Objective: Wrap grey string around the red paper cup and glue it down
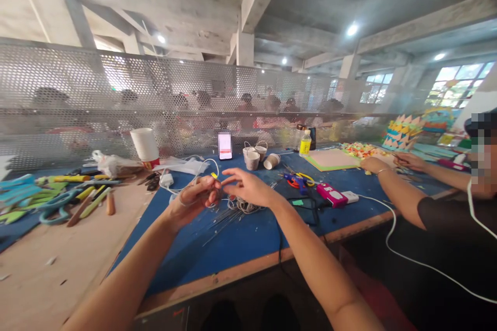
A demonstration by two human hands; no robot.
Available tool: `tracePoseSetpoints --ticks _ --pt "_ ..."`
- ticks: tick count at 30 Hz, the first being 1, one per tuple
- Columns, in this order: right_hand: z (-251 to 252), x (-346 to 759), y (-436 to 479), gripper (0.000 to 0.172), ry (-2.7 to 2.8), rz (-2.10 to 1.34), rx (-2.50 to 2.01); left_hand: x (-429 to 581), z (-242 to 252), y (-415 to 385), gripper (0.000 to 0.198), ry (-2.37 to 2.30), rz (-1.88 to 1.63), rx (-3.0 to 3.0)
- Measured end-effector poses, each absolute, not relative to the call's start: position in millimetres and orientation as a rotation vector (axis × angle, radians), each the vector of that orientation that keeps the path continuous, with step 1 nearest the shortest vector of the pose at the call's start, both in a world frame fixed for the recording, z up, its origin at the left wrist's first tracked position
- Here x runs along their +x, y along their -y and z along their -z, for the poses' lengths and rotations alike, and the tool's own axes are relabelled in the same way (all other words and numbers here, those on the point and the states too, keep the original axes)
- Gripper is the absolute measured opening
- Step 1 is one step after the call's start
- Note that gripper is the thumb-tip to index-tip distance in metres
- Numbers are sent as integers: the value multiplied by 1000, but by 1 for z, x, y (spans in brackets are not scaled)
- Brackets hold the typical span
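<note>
My left hand (196,194) is raised over the blue table mat (186,253), palm up, its fingers curled in a pinch. Whatever they hold, if anything, is too small to make out. My right hand (250,187) reaches in from the other side, fingers stretched apart and their tips close to the left fingertips. Under and behind the right hand lies a bundle of pale cord (246,207), with thin dark wires (221,225) spread beside it. Just past my hands are several small cups wrapped in cord, one an upright cup (253,160), another a tipped cup (271,162).
A phone (224,146) stands against the perforated metal screen (186,93). Scissors (62,204) and handled tools lie left, near stacked paper cups (145,146). A blue glue gun (294,181) and magenta box (331,194) lie right. A co-worker's hand (375,164) works beyond.
</note>
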State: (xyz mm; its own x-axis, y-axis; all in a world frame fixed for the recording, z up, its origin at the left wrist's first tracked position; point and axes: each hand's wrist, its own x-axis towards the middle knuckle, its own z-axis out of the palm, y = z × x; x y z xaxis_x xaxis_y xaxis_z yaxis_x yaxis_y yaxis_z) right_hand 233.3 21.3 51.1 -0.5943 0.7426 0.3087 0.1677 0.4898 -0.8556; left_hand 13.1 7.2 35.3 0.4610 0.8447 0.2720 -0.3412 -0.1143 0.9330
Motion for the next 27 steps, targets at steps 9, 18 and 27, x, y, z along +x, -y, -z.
tracePoseSetpoints --ticks 9,18,27 --pt "-45 251 -27 35 1866 -1471 -740 8 -43 -6 17 -475 -1231 1027" --pt "-63 301 -15 31 1554 -1353 -387 18 -28 -11 26 -680 -1067 1124" --pt "-86 274 -69 29 1006 -1284 -385 16 -31 12 43 -984 -1123 1438"
